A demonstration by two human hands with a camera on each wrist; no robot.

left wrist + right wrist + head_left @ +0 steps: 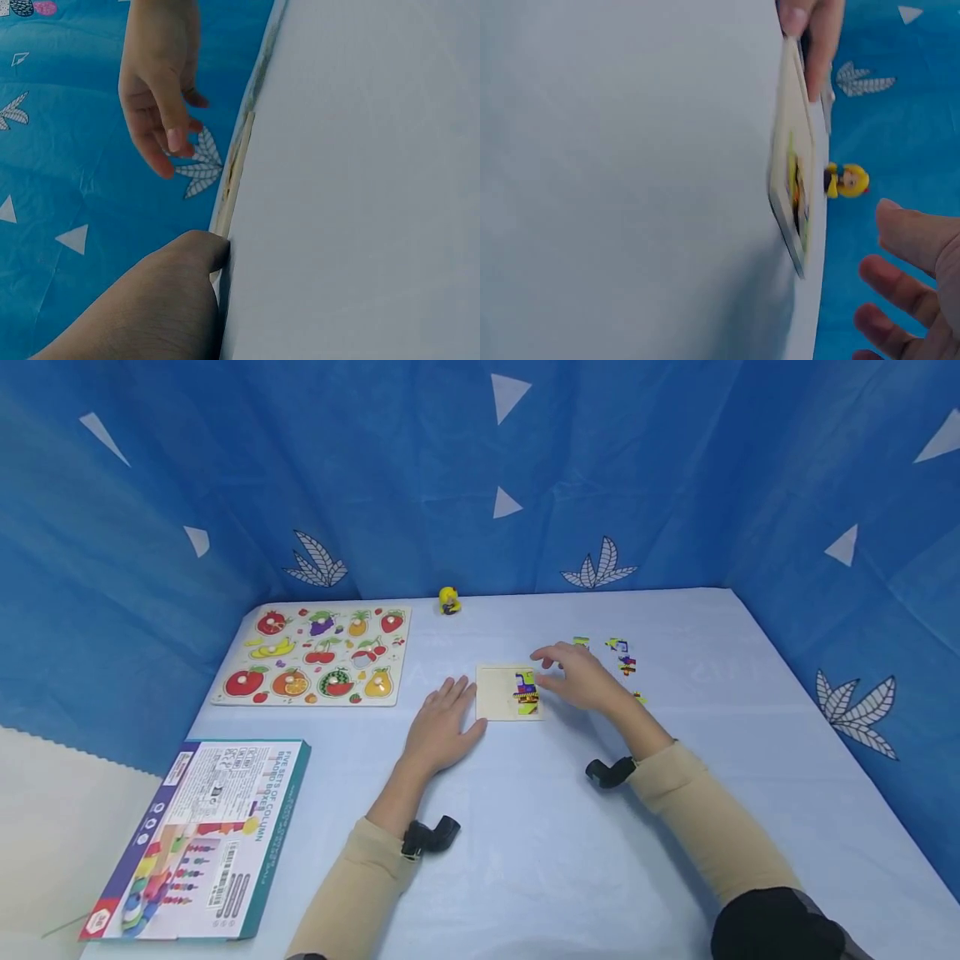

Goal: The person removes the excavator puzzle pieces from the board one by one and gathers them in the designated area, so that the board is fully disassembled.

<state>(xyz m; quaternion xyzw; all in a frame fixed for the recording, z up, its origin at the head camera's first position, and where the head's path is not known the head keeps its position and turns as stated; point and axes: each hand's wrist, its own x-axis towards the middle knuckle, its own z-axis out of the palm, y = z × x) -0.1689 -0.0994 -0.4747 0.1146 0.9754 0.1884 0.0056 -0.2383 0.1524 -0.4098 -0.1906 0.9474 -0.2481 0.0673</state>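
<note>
A small pale wooden puzzle board [495, 693] lies on the table, with joined, brightly coloured puzzle pieces [527, 693] along its right side. My left hand [441, 727] rests at the board's left edge, fingers extended and thumb tip at the near corner. Just over the board's right edge hovers my right hand [576, 677], its fingers loosely bent and nothing between them. In the right wrist view, its thumb and fingers [900, 289] are spread apart, away from the board. Loose puzzle pieces [627, 665] lie beyond and to the right of that hand, partly hidden by it.
A fruit puzzle board [405, 652] lies at the back left. Nearer on the left is a flat boxed toy set [217, 835]. A small yellow-headed figurine [449, 601] stands at the table's back edge, before the blue curtain [420, 460].
</note>
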